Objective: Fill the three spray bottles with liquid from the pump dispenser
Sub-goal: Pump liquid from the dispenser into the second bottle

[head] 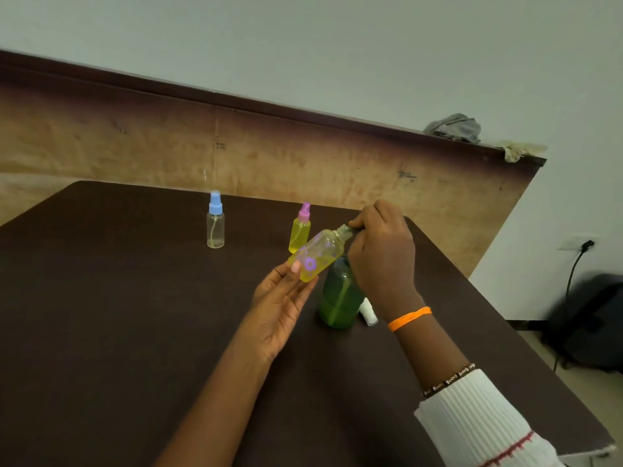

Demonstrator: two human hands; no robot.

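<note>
The left hand (281, 299) holds the flowered bottle (317, 254) near its base, thumb on the front and fingers curled behind, tilting it so the open threaded neck points up and away toward the right hand (382, 251). That hand sits on top of the green pump dispenser (338, 296), fingers curled over the pump head, with the spout apparently meeting the bottle's neck; the contact itself is hidden under the knuckles.

The flowered bottle looks like thin, light plastic, already mostly full of yellow liquid. It should be stiff enough to hold, but a hard squeeze could push liquid out of the open neck. The low, wraparound hold on the body seems right, and any spilled liquid would make it slippery.

Just right of the dispenser's foot lies a white cap (368, 311), probably this bottle's sprayer. Just beyond the grip stands a pink-capped bottle (300, 230), full and closed. Further left of it, well apart, a blue-capped bottle (215, 220) stands nearly empty.

Everything rests on a dark brown table (135, 315), backed by a worn wooden board (135, 136) with rags (455, 128) on its top edge. Behind is a pale wall, with a dark bag (590, 325) on the floor to the right.
</note>
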